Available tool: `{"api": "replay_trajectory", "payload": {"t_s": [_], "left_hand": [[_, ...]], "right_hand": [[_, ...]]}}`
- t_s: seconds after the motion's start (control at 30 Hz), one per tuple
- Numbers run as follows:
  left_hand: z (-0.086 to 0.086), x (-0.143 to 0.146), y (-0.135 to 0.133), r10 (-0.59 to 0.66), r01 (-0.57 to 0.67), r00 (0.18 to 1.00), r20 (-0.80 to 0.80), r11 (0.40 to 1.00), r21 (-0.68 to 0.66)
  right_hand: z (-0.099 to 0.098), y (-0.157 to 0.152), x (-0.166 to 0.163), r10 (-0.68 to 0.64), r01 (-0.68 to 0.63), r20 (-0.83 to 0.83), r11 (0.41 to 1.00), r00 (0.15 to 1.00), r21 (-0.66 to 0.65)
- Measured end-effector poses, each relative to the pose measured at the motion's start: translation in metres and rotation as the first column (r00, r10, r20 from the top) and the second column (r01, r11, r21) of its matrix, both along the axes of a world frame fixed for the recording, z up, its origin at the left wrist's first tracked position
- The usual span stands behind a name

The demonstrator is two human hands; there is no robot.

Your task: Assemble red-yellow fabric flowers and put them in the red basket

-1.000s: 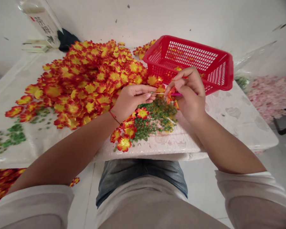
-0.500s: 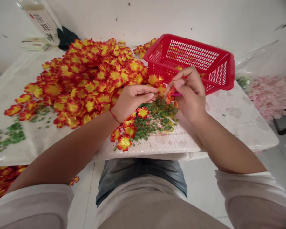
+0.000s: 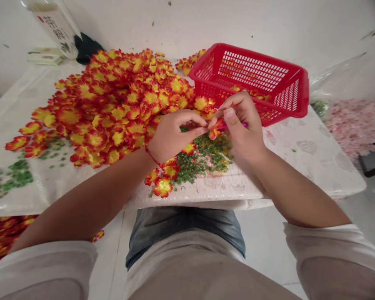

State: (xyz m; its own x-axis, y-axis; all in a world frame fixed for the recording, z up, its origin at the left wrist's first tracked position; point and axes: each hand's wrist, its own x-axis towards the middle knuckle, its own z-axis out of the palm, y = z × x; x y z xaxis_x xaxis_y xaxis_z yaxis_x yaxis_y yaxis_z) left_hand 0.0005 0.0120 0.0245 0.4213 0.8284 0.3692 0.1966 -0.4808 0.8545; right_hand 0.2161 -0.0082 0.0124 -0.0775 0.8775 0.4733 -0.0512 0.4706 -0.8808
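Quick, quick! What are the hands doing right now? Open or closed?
Left hand: closed, fingertips pinching the orange-and-yellow artificial flower.
Right hand: closed, holding a pink stick, with the flower at its end.

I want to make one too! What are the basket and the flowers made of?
The basket looks like shiny red plastic, moulded with a grid of small holes. The flowers look like thin, slightly glossy cloth or plastic petals; I can't tell which.

The only camera sits on the person's head — facing forward and down, close above the left hand [image 3: 171, 135], right hand [image 3: 245, 129] and white sheeted worktop [image 3: 312, 166].
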Motion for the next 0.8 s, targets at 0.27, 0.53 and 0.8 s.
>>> {"api": "replay_trajectory", "payload": {"t_s": [0.27, 0.53, 0.8], "left_hand": [[0.004, -0.001, -0.004, 0.034, -0.023, 0.997, -0.069, 0.988, 0.154], [0.004, -0.007, -0.002, 0.148, -0.088, 0.975, -0.165, 0.94, 0.329], [-0.002, -0.007, 0.005, 0.192, -0.113, 0.962, -0.195, 0.926, 0.359]], "right_hand": [[-0.002, 0.003, 0.0, -0.014, 0.014, 0.019, 1.0, 1.0, -0.028], [-0.007, 0.012, 0.011, -0.028, 0.037, 0.078, 0.993, 0.997, -0.115], [-0.003, 0.009, 0.008, 0.143, -0.131, 0.074, 0.98, 0.987, -0.153]]}}
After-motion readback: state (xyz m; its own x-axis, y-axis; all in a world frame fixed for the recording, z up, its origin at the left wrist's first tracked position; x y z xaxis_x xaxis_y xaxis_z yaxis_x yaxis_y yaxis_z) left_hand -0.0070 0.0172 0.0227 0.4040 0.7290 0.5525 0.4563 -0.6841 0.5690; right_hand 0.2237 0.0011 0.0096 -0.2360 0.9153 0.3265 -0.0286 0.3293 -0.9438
